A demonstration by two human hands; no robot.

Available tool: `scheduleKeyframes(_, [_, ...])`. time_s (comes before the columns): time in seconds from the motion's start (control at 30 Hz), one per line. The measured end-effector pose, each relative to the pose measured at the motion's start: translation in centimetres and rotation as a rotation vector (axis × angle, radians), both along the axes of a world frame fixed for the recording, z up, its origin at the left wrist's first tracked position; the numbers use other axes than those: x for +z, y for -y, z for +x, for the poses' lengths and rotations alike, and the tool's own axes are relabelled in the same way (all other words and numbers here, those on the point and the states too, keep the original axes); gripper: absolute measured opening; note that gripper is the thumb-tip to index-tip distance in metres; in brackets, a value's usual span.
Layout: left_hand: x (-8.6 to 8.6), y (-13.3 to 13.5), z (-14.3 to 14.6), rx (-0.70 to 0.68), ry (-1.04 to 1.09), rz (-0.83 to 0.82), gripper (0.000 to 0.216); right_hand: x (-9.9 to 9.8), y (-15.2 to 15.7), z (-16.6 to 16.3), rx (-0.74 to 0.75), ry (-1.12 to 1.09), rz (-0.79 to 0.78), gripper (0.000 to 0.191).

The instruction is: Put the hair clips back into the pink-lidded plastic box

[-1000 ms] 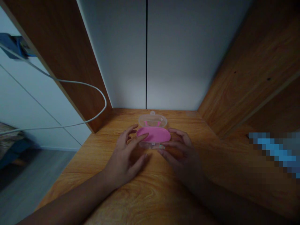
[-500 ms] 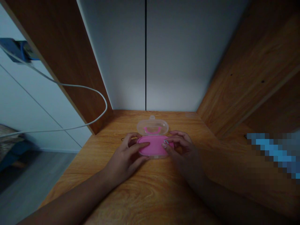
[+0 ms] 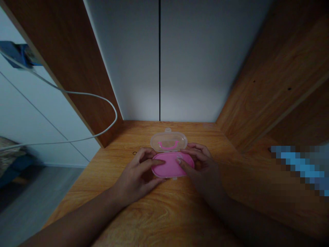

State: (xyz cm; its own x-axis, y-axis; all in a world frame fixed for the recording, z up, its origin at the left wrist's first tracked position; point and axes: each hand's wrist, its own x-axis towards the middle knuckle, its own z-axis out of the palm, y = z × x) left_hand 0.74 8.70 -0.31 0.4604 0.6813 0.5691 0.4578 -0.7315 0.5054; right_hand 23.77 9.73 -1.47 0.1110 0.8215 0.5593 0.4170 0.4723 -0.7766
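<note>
A small oval box of clear plastic [image 3: 175, 178] with a flat pink inner tray [image 3: 168, 165] is between my hands on the wooden tabletop. Its clear lid [image 3: 168, 137] stands open at the back and carries a pink handle [image 3: 168, 146]. My left hand [image 3: 140, 170] grips the left end, index finger lying on the pink surface and thumb along the front edge. At the right end, my right hand [image 3: 204, 168] curls its fingers round the box, thumb pressed on the tray. By that thumb lies a small pale loop [image 3: 179, 156], too faint to name.
A thin dark ring [image 3: 135, 153] lies left of the box. A white cable [image 3: 113, 109] hangs in a loop at the left before a wooden panel [image 3: 64, 61]. White panels [image 3: 138, 68] rise behind, and a wooden side [image 3: 246, 99] stands right.
The box has shifted slightly toward me and to the right, and its lid shows more fully. The pale loop near my right thumb looks flatter. Both hands keep their hold.
</note>
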Motion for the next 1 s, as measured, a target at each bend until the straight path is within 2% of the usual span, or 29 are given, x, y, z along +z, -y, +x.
scheduleKeyframes(0.1, [0.0,0.0,0.1,0.006,0.004,-0.001,0.04,-0.2,-0.1,0.0,0.007,-0.034,-0.02,0.02])
scheduleKeyframes(0.3, [0.0,-0.2,0.1,0.009,0.019,-0.014,0.04,0.0,-0.1,0.0,0.019,-0.014,0.002,0.008])
scheduleKeyframes(0.7, [0.5,-0.9,-0.7,0.027,-0.009,-0.113,0.041,0.2,0.1,0.1,0.079,-0.01,-0.037,0.017])
scheduleKeyframes(0.77, [1.0,-1.4,-1.5,0.069,0.0,-0.092,0.031,0.4,0.2,0.0,0.072,-0.005,-0.032,0.017])
scheduleKeyframes(0.83, [1.4,-2.2,-2.7,0.169,-0.012,-0.045,0.023,0.6,0.5,0.0,0.062,0.005,-0.007,0.017])
scheduleKeyframes(1.0, [1.8,-3.8,-4.8,0.362,-0.361,-0.041,0.022,1.2,1.4,-0.4,0.067,0.118,0.104,0.017])
